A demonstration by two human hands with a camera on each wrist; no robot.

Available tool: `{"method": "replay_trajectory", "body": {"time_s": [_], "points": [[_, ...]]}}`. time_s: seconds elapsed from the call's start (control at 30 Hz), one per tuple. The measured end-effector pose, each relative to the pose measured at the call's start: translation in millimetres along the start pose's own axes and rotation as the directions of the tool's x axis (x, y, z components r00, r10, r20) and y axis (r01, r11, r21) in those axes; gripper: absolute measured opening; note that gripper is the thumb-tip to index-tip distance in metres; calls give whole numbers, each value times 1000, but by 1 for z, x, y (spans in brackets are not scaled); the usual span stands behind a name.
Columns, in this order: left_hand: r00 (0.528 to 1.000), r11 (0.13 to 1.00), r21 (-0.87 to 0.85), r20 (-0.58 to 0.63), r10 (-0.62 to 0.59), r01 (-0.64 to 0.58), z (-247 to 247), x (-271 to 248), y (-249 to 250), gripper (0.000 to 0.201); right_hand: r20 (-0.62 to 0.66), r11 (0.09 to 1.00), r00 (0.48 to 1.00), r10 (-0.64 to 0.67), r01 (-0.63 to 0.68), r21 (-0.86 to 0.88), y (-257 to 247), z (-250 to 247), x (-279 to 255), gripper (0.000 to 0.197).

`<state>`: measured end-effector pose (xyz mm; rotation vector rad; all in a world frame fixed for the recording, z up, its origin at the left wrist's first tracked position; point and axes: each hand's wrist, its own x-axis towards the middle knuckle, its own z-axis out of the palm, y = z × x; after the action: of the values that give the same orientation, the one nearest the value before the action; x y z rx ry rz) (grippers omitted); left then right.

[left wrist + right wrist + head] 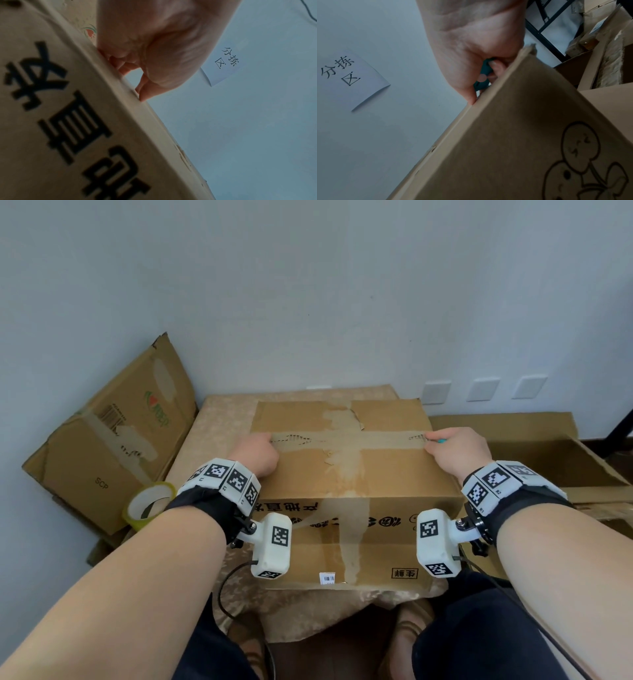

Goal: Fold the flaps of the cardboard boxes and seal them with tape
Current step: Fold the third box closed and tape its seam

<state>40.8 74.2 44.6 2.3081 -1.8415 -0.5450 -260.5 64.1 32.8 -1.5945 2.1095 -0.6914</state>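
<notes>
A closed brown cardboard box (342, 484) with black printing sits on the cloth-covered table (219, 419). A clear tape strip (349, 440) runs left to right along its top seam. My left hand (257, 455) rests at the strip's left end, fingers curled, tips against the box top (68, 121). My right hand (455, 450) sits at the strip's right end and grips a small teal cutter (442, 441). In the right wrist view the teal cutter (482, 81) lies between curled fingers, touching the box edge (522, 135).
A yellow-rimmed tape roll (149, 505) lies at the table's left edge by my left forearm. A taped cardboard box (102, 446) leans against the wall on the left. An open cardboard box (548, 460) stands to the right. A paper sign (226, 60) hangs on the wall.
</notes>
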Motion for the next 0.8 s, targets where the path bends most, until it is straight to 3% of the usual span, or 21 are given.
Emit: {"method": "replay_trajectory", "body": {"time_s": [0.1, 0.23, 0.63, 0.8], "points": [[999, 999, -36, -34, -2, 1, 4, -4, -3, 41, 35, 964, 998, -45, 53, -260, -8, 6, -5, 31], [996, 999, -28, -88, 16, -18, 10, -6, -4, 38, 32, 907, 999, -27, 38, -420, -23, 21, -9, 33], [989, 1000, 31, -149, 2, 3, 15, -9, -6, 37, 215, 813, 918, -333, 395, -428, -49, 44, -22, 36], [990, 995, -99, -134, -35, 22, 11, -8, -18, 42, 232, 781, 879, -416, 476, -403, -63, 58, -28, 36]]}}
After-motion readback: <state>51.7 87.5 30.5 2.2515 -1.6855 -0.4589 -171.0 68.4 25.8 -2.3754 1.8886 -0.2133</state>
